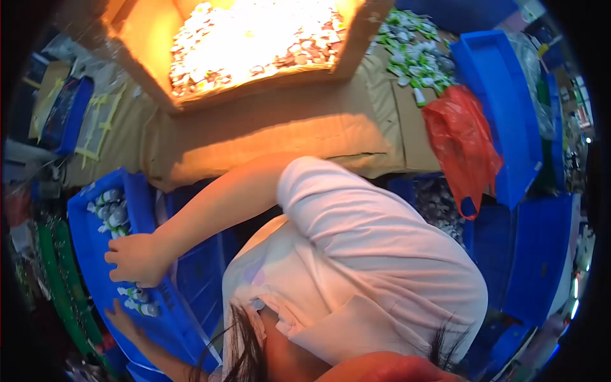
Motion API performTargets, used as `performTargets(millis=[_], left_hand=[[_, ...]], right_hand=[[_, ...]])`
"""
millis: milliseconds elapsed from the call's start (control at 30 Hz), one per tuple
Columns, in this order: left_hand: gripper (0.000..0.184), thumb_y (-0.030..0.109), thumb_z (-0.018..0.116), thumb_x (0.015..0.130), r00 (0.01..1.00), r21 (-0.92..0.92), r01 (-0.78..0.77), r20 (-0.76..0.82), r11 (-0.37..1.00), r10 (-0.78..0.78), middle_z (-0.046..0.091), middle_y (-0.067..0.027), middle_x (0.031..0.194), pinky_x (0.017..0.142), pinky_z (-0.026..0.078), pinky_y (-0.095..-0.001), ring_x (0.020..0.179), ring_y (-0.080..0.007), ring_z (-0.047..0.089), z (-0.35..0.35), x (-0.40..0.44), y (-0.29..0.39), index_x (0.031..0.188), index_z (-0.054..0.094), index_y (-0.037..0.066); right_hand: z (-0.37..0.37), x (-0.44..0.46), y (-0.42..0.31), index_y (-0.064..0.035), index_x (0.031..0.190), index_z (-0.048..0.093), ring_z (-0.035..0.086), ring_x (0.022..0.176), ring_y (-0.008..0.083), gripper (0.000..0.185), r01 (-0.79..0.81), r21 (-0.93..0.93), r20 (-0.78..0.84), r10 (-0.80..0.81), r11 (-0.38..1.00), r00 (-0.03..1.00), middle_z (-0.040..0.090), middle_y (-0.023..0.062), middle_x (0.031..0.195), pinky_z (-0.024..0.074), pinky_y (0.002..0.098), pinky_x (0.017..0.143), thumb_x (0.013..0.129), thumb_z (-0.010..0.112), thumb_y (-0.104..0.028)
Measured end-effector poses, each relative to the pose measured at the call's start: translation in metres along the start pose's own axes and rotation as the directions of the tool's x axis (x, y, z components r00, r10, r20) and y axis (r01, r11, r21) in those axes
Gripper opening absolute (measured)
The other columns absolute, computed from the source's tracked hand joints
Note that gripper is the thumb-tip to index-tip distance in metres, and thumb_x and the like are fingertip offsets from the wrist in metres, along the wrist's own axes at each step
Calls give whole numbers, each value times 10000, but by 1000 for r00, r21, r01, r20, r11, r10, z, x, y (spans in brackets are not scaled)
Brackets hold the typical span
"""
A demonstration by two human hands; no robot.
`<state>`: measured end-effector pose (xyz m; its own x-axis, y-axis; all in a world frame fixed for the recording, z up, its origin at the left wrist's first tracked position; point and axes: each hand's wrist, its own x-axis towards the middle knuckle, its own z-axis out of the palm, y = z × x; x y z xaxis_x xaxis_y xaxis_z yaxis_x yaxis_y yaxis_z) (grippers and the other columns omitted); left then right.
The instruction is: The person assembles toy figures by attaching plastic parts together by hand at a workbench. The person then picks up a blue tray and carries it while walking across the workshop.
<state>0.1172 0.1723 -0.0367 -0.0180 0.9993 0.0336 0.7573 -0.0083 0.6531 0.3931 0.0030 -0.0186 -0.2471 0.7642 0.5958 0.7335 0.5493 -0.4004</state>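
My right arm reaches across my body, and my right hand [139,258] hangs over a blue bin [86,235] on the left. Its fingers are curled, and what they hold, if anything, is hidden. Beyond that hand, small white, grey and green parts [112,210] lie in the bin. More white and grey parts [141,302] lie between my two hands. My left hand [124,323] is lower, at the same bin, its visible fingers stretched out and apart with nothing seen in them.
A brightly lit cardboard box [254,86] full of small parts stands ahead on a cardboard-covered table [273,130]. White-green parts [417,54] are heaped to its right. A red plastic bag [461,137] hangs beside a blue tray [499,114]. Another blue bin [541,254] stands at right.
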Motion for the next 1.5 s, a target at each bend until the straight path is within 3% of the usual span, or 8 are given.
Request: performTargets(millis=[167,300,500,800,933,1400,1433,1500], left_hand=[[476,191,482,913,759,-327,-545,197,772,620,383,-139,1341,1021,318,-359,1234,-242,378,14,-48,157,1332,341,15],[484,221,464,924,-241,-463,-850,-81,-250,967,397,-165,1330,1033,304,-380,1237,-280,383,27,-175,306,1332,314,8],[492,255,455,922,-192,-528,-783,-298,-329,935,413,-176,1308,1014,324,-389,1212,-294,403,72,-345,409,1319,316,-1],[517,315,439,918,-35,-228,-621,-948,-749,318,441,-195,1268,979,361,-404,1167,-320,439,19,-318,470,1297,319,-16],[531,342,432,917,69,-368,-530,-917,-764,393,454,-203,1251,964,377,-411,1147,-331,455,27,-300,409,1287,320,-23],[596,436,406,911,505,-27,-172,-861,-985,-65,498,-232,1189,910,434,-436,1076,-371,511,11,-187,384,1251,325,-46],[559,447,375,914,122,-174,-542,-984,-822,128,530,-221,1117,824,481,-408,974,-323,562,45,-155,368,1203,368,-32],[418,256,555,870,336,-522,-413,-849,-746,408,531,-154,971,758,484,-322,869,-200,559,114,-188,367,1127,396,-33]], right_hand=[[-112,-121,1,-40,961,559,520,880,357,301,-153,129,-208,177,980,962,507,190,969,442,429,781,727,632,-215],[-155,-246,-21,-35,1007,554,575,848,227,262,-540,222,-354,583,812,732,515,113,975,481,322,726,761,630,-83],[-159,-348,-89,-9,977,561,554,732,163,196,-866,233,-657,728,441,194,534,83,826,455,264,656,781,564,-21],[-160,-390,-79,-42,903,590,592,757,267,154,-938,62,-781,602,341,167,558,124,827,474,340,650,749,582,-52],[-146,-377,-55,-38,842,599,581,726,307,98,-981,-182,-860,472,69,193,564,137,814,465,372,639,771,576,-102],[-145,-374,-49,-46,795,586,573,732,294,81,-981,-181,-874,446,70,193,554,117,809,460,378,632,784,546,-116],[-144,-374,-50,-31,789,586,573,741,279,83,-980,-190,-873,446,65,199,555,117,800,457,366,645,775,550,-104],[-143,-374,-51,-34,786,585,572,740,284,79,-985,-166,-874,456,41,167,554,118,798,455,369,650,774,550,-104]])
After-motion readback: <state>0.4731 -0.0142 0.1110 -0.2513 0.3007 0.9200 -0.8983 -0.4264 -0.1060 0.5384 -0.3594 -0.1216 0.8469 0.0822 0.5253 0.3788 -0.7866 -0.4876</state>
